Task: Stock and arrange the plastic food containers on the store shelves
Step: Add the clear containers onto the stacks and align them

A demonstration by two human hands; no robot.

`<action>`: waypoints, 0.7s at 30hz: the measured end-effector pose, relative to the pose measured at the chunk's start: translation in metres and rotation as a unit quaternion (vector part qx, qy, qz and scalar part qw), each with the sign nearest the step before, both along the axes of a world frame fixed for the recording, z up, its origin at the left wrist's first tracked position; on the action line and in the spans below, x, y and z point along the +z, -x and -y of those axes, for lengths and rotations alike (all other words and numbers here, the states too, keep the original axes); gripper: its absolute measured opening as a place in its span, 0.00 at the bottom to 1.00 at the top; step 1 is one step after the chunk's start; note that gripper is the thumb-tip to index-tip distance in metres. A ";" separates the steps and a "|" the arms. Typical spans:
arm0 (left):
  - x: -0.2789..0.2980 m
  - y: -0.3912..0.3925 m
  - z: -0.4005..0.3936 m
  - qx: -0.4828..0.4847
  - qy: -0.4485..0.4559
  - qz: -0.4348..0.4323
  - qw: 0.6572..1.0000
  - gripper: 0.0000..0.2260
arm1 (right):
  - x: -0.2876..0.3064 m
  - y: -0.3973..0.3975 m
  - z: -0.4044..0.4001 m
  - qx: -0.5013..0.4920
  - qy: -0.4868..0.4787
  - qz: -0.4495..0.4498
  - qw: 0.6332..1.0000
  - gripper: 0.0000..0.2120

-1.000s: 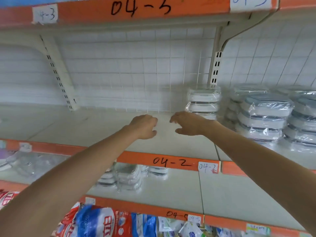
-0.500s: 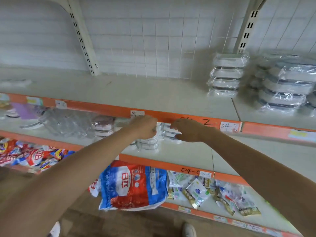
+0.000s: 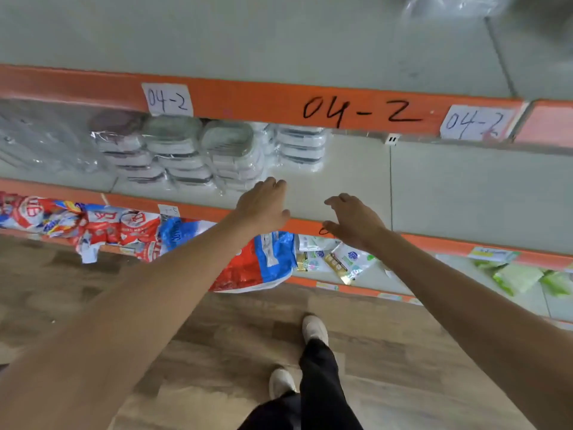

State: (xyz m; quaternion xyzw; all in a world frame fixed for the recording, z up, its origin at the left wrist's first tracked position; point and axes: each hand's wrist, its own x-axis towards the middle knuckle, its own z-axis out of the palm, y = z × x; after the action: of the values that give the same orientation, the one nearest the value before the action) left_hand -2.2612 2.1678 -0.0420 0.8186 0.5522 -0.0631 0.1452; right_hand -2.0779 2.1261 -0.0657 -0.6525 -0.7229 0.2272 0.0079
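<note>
- At centre frame, the left hand (image 3: 263, 206) and right hand (image 3: 353, 221) hover over the front of the middle shelf (image 3: 434, 187), fingers loosely spread, holding nothing.
- Wrapped food container stacks (image 3: 186, 153) stand at centre left on that shelf, just beyond the left hand.
- Orange shelf edge (image 3: 279, 100) reads "04-2".
- Wood-pattern floor (image 3: 217, 352) fills the lower frame.
- Detergent bags (image 3: 124, 228) lie on the shelf below.

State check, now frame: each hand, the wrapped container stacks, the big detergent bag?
left hand: open, empty
right hand: open, empty
plastic-wrapped white food container stacks: stacked on middle shelf, untouched
red-and-blue detergent bag: overhanging bottom shelf edge
</note>
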 end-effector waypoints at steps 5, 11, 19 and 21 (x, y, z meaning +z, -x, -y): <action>-0.073 -0.023 -0.026 0.043 -0.019 0.064 0.997 0.21 | -0.073 -0.024 -0.030 -0.038 -0.029 -0.044 0.998 0.25; -0.131 -0.035 -0.065 0.055 -0.068 0.106 0.990 0.21 | -0.134 -0.040 -0.099 -0.096 -0.059 -0.112 0.987 0.27; -0.129 -0.045 -0.120 0.032 -0.297 0.137 0.944 0.22 | -0.171 -0.033 -0.182 -0.232 -0.074 -0.297 0.923 0.41; -0.117 -0.052 -0.137 0.028 -0.326 0.159 0.931 0.22 | -0.173 -0.027 -0.195 -0.231 -0.075 -0.319 0.916 0.43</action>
State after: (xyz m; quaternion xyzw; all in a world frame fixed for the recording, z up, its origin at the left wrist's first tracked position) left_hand -2.2093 2.3046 -0.1587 0.8042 0.5350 0.2554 -0.0427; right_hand -2.0506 2.3215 -0.2387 -0.6915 -0.5263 0.3604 0.3389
